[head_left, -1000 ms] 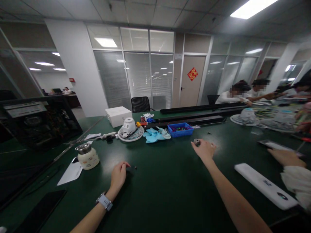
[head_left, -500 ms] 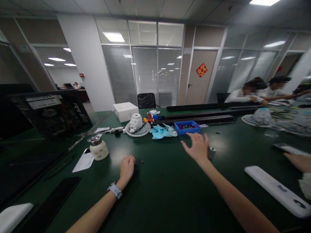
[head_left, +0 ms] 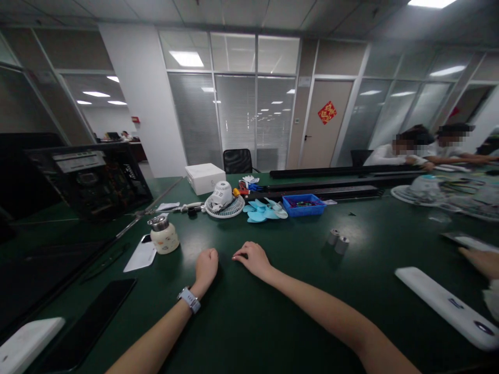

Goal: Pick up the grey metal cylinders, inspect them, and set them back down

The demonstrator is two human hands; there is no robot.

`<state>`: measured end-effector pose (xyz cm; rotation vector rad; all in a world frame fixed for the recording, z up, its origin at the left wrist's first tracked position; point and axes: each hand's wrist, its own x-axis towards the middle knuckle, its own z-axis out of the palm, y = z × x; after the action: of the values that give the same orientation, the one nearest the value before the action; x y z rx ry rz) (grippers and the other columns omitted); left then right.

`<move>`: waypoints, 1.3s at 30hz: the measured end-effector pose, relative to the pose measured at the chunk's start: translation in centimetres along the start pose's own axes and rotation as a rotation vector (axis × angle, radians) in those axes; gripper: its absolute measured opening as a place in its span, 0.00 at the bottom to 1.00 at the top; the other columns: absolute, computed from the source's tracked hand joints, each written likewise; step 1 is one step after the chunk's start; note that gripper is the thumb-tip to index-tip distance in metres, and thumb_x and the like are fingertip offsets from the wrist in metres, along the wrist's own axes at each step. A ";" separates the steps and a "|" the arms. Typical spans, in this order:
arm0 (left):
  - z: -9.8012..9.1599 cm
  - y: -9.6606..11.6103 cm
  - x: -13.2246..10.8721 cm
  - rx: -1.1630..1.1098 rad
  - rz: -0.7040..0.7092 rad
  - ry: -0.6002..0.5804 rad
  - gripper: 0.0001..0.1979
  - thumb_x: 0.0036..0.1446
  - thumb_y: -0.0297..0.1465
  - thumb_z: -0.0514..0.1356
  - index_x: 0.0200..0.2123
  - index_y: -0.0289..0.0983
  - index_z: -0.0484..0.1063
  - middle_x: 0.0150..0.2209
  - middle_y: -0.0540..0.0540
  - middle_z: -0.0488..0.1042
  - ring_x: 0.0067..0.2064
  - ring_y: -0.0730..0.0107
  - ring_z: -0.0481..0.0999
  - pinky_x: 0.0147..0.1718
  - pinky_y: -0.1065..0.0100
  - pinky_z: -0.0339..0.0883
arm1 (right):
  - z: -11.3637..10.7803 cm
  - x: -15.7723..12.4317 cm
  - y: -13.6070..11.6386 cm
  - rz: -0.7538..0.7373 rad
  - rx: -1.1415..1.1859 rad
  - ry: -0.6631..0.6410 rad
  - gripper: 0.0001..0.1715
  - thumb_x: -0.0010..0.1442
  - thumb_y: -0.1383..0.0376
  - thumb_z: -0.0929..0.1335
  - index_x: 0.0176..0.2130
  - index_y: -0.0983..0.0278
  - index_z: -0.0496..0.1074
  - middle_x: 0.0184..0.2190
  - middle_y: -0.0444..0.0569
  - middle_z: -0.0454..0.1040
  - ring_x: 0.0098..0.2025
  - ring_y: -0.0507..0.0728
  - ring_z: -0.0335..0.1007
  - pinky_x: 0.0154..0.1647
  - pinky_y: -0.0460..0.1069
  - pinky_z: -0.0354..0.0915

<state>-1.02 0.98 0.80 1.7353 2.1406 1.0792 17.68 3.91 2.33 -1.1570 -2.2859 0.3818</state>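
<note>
"Green table; where are the cylinders?"
"Right of centre."
"Hands?"
"Mid-frame: left hand curled, right hand narrowed beside it. Whether either holds anything, I can't tell."

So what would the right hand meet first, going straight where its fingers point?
Probably the left hand, across a small gap from the right hand, though depth is unclear.

Right hand, fingertips apparently together, near the left fist.

Two grey cylinders, upright, side by side, on green tabletop
</note>
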 end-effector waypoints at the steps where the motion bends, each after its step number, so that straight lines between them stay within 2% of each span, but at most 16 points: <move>1: 0.0 0.0 0.0 0.000 -0.006 -0.008 0.16 0.55 0.29 0.44 0.19 0.38 0.64 0.23 0.46 0.70 0.28 0.66 0.68 0.26 0.69 0.54 | -1.5 -0.3 0.8 -0.009 0.045 0.033 0.13 0.61 0.57 0.67 0.40 0.57 0.79 0.37 0.47 0.75 0.41 0.55 0.69 0.43 0.50 0.62; 4: 0.2 -0.2 0.0 0.002 0.003 -0.026 0.16 0.56 0.30 0.44 0.19 0.38 0.62 0.22 0.47 0.68 0.27 0.67 0.68 0.26 0.69 0.53 | -8.2 -2.1 5.2 0.020 0.081 0.214 0.14 0.62 0.60 0.65 0.43 0.58 0.78 0.41 0.47 0.77 0.42 0.55 0.71 0.45 0.50 0.65; 7: 0.4 -0.1 0.0 0.014 0.031 -0.036 0.16 0.56 0.30 0.44 0.19 0.38 0.61 0.22 0.47 0.67 0.28 0.67 0.67 0.26 0.69 0.52 | -15.4 -5.1 11.2 0.168 -0.120 0.403 0.16 0.61 0.64 0.64 0.44 0.59 0.78 0.44 0.48 0.78 0.46 0.57 0.72 0.50 0.52 0.64; 9: 0.5 0.1 0.0 0.018 0.038 -0.038 0.16 0.56 0.30 0.44 0.19 0.38 0.61 0.22 0.47 0.67 0.28 0.67 0.67 0.26 0.69 0.52 | -18.8 -7.2 14.8 0.353 -0.273 0.417 0.17 0.59 0.65 0.63 0.43 0.61 0.79 0.43 0.49 0.79 0.45 0.59 0.74 0.48 0.52 0.66; 11: 0.6 0.2 -0.1 0.014 0.037 -0.039 0.16 0.56 0.30 0.44 0.19 0.38 0.61 0.22 0.47 0.67 0.29 0.66 0.67 0.27 0.69 0.52 | -20.2 -9.0 17.6 0.469 -0.379 0.380 0.18 0.58 0.67 0.62 0.43 0.62 0.79 0.43 0.50 0.79 0.45 0.60 0.75 0.47 0.52 0.67; 15: 0.5 0.2 -0.2 0.007 0.030 -0.035 0.15 0.56 0.30 0.44 0.19 0.38 0.61 0.22 0.48 0.67 0.28 0.66 0.68 0.27 0.69 0.53 | -19.4 -10.2 19.9 0.468 -0.465 0.309 0.21 0.57 0.70 0.60 0.43 0.63 0.79 0.45 0.51 0.78 0.46 0.59 0.75 0.48 0.52 0.67; 18: 0.5 0.1 -0.3 -0.001 0.045 -0.026 0.15 0.56 0.30 0.44 0.18 0.39 0.60 0.21 0.48 0.67 0.28 0.66 0.68 0.26 0.69 0.53 | -18.7 -9.9 19.8 0.481 -0.491 0.301 0.22 0.57 0.71 0.60 0.44 0.62 0.78 0.45 0.51 0.78 0.46 0.60 0.75 0.48 0.52 0.67; 26: 0.6 0.1 -0.2 -0.001 0.060 -0.040 0.15 0.55 0.32 0.44 0.18 0.39 0.59 0.21 0.48 0.67 0.28 0.66 0.67 0.27 0.68 0.53 | -19.1 -9.6 20.0 0.559 -0.555 0.264 0.23 0.59 0.69 0.59 0.46 0.64 0.78 0.44 0.54 0.79 0.44 0.60 0.75 0.47 0.52 0.67; 33: 0.6 0.2 -0.2 -0.003 0.071 -0.051 0.15 0.55 0.31 0.43 0.18 0.40 0.58 0.20 0.48 0.65 0.28 0.66 0.67 0.27 0.68 0.53 | -18.5 -9.3 19.6 0.582 -0.585 0.220 0.25 0.59 0.70 0.58 0.48 0.64 0.77 0.41 0.58 0.79 0.41 0.62 0.76 0.43 0.53 0.67; 36: 0.6 0.2 -0.3 -0.015 0.075 -0.040 0.16 0.55 0.32 0.43 0.17 0.39 0.58 0.20 0.48 0.65 0.28 0.66 0.67 0.27 0.68 0.54 | -19.1 -10.1 19.2 0.591 -0.582 0.251 0.25 0.61 0.66 0.59 0.53 0.60 0.74 0.40 0.58 0.79 0.38 0.62 0.76 0.40 0.54 0.67; 39: 0.6 0.2 -0.3 -0.025 0.072 -0.032 0.15 0.55 0.32 0.44 0.18 0.39 0.59 0.21 0.48 0.66 0.28 0.67 0.67 0.28 0.68 0.54 | -20.5 -11.6 20.0 0.643 -0.466 0.336 0.27 0.60 0.54 0.62 0.56 0.59 0.71 0.44 0.58 0.77 0.42 0.64 0.75 0.39 0.55 0.68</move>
<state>-0.44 0.94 0.35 1.8190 2.0511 1.0833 48.29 6.47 5.54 -2.0192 -1.7074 -0.1317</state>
